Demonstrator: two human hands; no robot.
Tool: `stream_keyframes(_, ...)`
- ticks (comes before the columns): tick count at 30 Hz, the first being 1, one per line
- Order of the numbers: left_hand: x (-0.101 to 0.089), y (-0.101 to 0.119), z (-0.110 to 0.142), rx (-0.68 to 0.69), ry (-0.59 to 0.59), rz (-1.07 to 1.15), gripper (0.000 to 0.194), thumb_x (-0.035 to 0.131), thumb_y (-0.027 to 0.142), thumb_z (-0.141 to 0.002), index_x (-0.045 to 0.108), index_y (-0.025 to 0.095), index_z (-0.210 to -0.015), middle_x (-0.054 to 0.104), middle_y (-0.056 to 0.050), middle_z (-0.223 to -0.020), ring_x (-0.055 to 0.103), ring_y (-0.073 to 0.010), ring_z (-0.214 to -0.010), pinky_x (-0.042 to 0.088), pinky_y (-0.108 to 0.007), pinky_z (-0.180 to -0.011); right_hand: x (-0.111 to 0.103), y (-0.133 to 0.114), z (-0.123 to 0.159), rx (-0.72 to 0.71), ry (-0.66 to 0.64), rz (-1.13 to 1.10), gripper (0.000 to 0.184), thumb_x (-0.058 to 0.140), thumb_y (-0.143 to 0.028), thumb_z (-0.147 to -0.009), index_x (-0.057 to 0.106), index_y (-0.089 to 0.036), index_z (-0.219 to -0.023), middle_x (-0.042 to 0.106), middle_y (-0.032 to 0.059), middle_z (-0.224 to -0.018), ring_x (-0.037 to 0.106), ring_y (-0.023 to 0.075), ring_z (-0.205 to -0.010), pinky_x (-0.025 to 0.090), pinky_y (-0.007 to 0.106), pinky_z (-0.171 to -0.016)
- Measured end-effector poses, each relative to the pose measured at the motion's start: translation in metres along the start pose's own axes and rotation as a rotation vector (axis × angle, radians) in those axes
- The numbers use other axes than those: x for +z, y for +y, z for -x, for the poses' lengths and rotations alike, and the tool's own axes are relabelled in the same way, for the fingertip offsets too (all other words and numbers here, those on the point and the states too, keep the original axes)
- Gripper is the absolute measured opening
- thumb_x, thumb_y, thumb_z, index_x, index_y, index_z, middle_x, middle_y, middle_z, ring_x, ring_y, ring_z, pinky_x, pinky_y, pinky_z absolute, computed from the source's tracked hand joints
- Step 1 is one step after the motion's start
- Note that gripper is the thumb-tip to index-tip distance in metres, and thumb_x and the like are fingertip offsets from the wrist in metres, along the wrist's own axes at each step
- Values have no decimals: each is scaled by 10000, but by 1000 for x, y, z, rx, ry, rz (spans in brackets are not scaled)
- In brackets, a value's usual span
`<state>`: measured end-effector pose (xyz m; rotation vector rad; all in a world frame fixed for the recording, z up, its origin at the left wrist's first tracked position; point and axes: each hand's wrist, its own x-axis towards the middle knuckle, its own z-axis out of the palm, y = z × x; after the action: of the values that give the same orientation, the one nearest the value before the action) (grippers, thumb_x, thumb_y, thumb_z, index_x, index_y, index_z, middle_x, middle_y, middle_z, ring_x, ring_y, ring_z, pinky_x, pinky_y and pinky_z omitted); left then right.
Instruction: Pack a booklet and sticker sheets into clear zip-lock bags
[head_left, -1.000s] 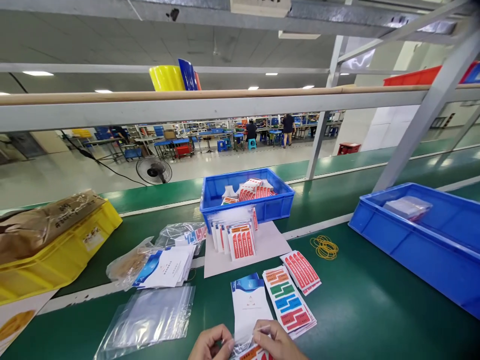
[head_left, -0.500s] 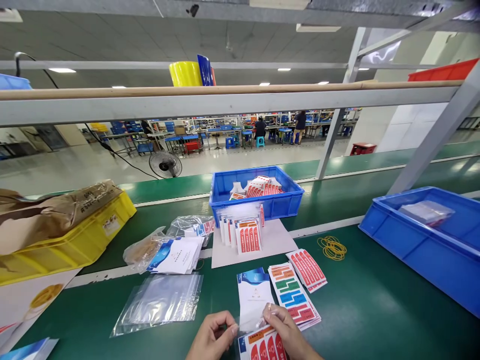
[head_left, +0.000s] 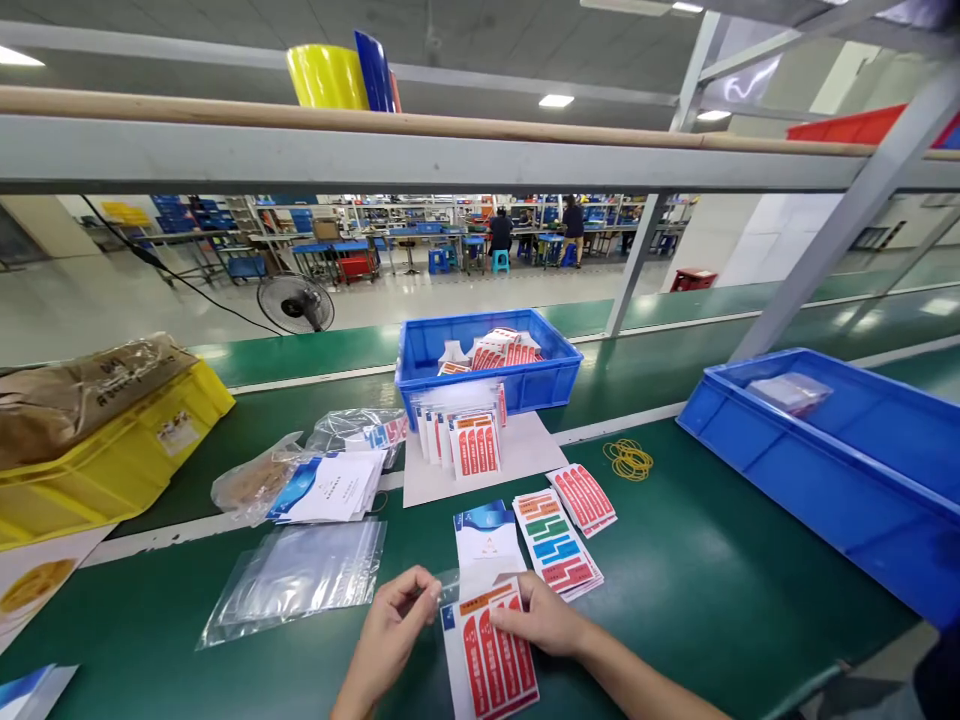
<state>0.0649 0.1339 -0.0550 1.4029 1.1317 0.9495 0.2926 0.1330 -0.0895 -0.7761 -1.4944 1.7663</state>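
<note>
My left hand [head_left: 396, 622] is closed, thumb and finger pinching the edge of a clear plastic bag [head_left: 448, 582]. My right hand [head_left: 553, 618] grips a red sticker sheet [head_left: 495, 655] by its upper right, thumb across the front. The sheet seems to lie inside the clear bag, though the bag's outline is hard to make out. Just beyond my hands are a blue-and-white leaflet [head_left: 487, 555], a stack of multicoloured sticker sheets [head_left: 556, 545] and a pile of red sticker sheets [head_left: 583, 498]. Flat clear bags [head_left: 300, 575] are stacked left of my left hand.
Packed sticker sets [head_left: 474, 445] stand on white card before a blue bin [head_left: 491, 385]. Leaflets [head_left: 330, 487] lie at left, near a yellow bin [head_left: 127, 440]. Yellow rubber bands [head_left: 628, 460] and a large blue bin [head_left: 810, 480] are at right. A shelf rail [head_left: 450, 155] crosses overhead.
My right hand has shifted from the bag's top to the sheet's upper right side. The red sticker sheet is raised more into view. The camera view has tilted down and turned right.
</note>
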Motion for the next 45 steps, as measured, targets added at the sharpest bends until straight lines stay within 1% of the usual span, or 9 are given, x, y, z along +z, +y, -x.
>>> stream_keyframes(4, -8, 2, -3, -14, 201, 73, 265, 577, 441, -798, 559, 191, -710, 500, 20, -632, 462, -130, -605, 388, -219, -585, -32, -36, -48, -142, 262, 308, 409, 588, -481, -805, 643, -131, -1008, 696, 89, -951, 662, 247, -868, 521, 395, -785)
stream_keyframes(8, -11, 4, -4, -8, 281, 91, 286, 624, 458, -752, 561, 189, -674, 500, 23, -602, 454, -124, -579, 391, -209, -562, -73, -78, -117, -266, 472, 560, 543, 559, -460, -829, 470, -174, -1281, 560, 116, -1261, 519, 259, -1169, 384, 446, -1006)
stream_keyframes(13, -15, -5, -7, -12, 244, 82, 325, 623, 498, -739, 565, 187, -661, 488, 21, -584, 451, -126, -570, 401, -211, -532, -83, -55, -156, -289, 641, 1441, 1013, 793, -337, -615, 230, -119, -1429, 178, 203, -1501, 133, 341, -1388, 197, 494, -1107)
stream_keyframes(19, -14, -6, -7, -10, 215, 83, 321, 619, 490, -745, 562, 186, -657, 484, 20, -588, 454, -127, -581, 410, -209, -527, -75, -45, -170, -294, 617, 1574, 905, 696, -218, -728, 163, -107, -1450, 13, 188, -1526, 7, 339, -1401, 130, 506, -1122)
stream_keyframes(23, -11, -3, -5, -24, 202, 68, 309, 592, 478, -773, 549, 189, -673, 483, 26, -606, 456, -122, -595, 413, -206, -544, -57, -46, -142, -286, 516, 1588, 1026, 727, -385, -696, 100, -105, -1459, -36, 191, -1523, -21, 342, -1399, 155, 500, -1119)
stream_keyframes(29, -4, -9, -8, -63, 149, 49, 313, 572, 485, -789, 552, 187, -693, 492, 29, -614, 468, -116, -604, 413, -198, -551, -5, 6, -24, -277, -32, 1516, 1003, 593, -597, -744, 120, -66, -1451, 65, 230, -1509, 33, 345, -1396, 201, 489, -1115)
stream_keyframes(36, 16, -16, -11, -245, 145, 179, 333, 671, 477, -710, 620, 159, -796, 612, -20, -733, 606, -165, -743, 500, -241, -645, 11, 23, 3, -470, 195, 1508, 368, 349, -125, -930, 478, -62, -1268, 583, 159, -1246, 517, 198, -1195, 432, 319, -1010)
stream_keyframes(42, 32, -12, -10, -366, 66, 676, 298, 639, 279, -776, 627, 138, -1038, 708, -109, -946, 678, -230, -824, 552, -344, -734, 34, -17, 6, -637, 96, 1397, 348, 406, -251, -934, 504, -126, -1243, 583, 95, -1263, 480, 162, -1228, 385, 293, -1039)
stream_keyframes(45, 30, -10, -10, -346, 131, 711, 375, 634, 125, -749, 598, 147, -1121, 718, -102, -972, 693, -230, -812, 569, -335, -711, 17, -31, 19, -554, 151, 1372, 419, 444, -380, -919, 486, -162, -1275, 543, 90, -1311, 406, 184, -1290, 333, 344, -1069)
